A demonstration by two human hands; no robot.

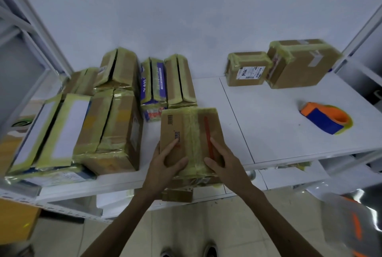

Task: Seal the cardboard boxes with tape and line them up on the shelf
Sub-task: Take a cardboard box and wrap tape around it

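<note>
Cardboard box (191,139), taped along seam, at near shelf (279,132) edge; left hand (165,161) and right hand (222,159) clamped on near end. Tape dispenser (325,119) right.

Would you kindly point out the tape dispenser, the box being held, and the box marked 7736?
Tape dispenser (325,119), head view, on its blue body.
Held box (189,130), head view, on its taped top seam.
7736 box (246,70), head view, on its white label.
</note>
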